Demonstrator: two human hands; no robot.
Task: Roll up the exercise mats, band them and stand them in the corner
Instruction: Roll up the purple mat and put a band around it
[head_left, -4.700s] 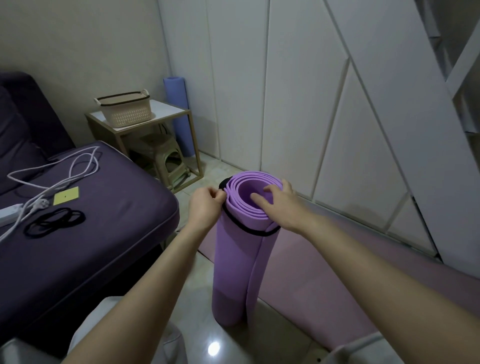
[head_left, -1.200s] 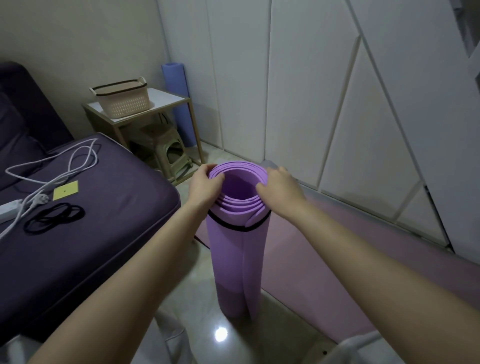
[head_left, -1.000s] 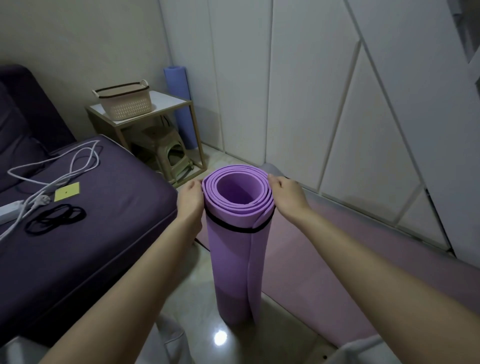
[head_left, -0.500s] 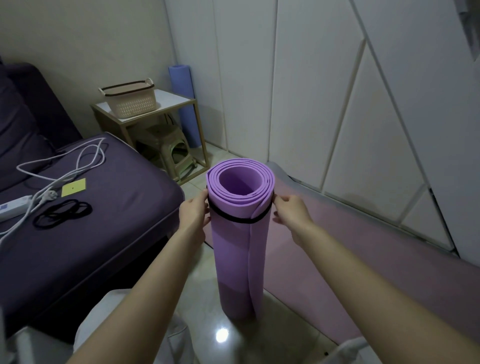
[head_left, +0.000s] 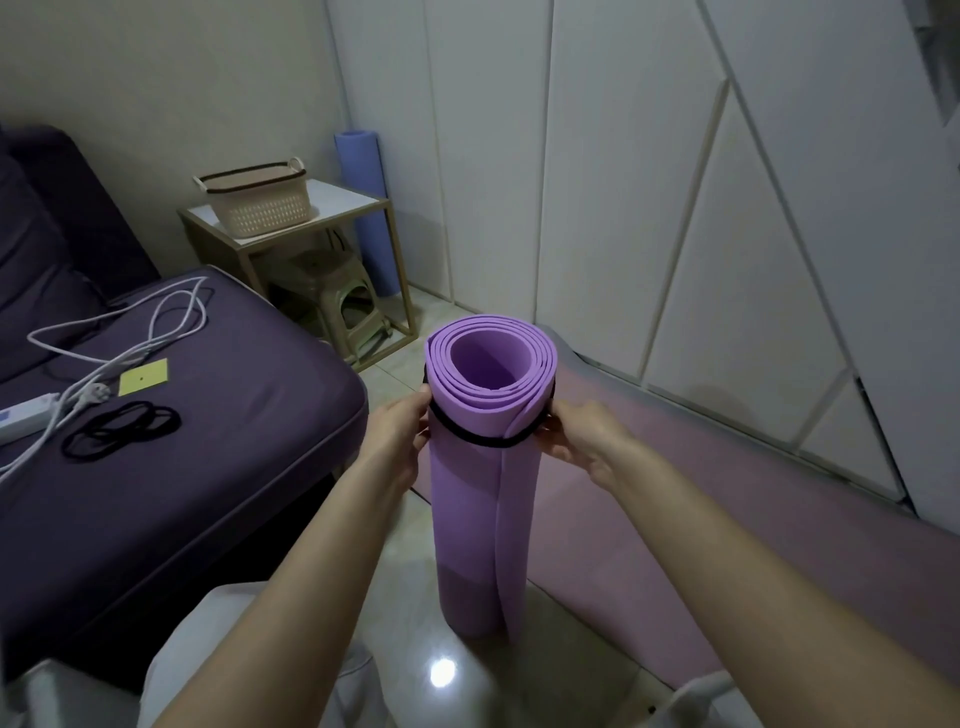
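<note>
Flanking the upright purple mat (head_left: 483, 519), our left hand (head_left: 397, 434) and right hand (head_left: 582, 434) pinch its black band (head_left: 483, 441) near its top, equally close.

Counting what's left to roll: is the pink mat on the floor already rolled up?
No, the pink mat lies unrolled and flat behind the upright purple roll.

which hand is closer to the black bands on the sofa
Left. The left hand sits between the black bands and the rolled mat; the right hand beyond it.
</note>
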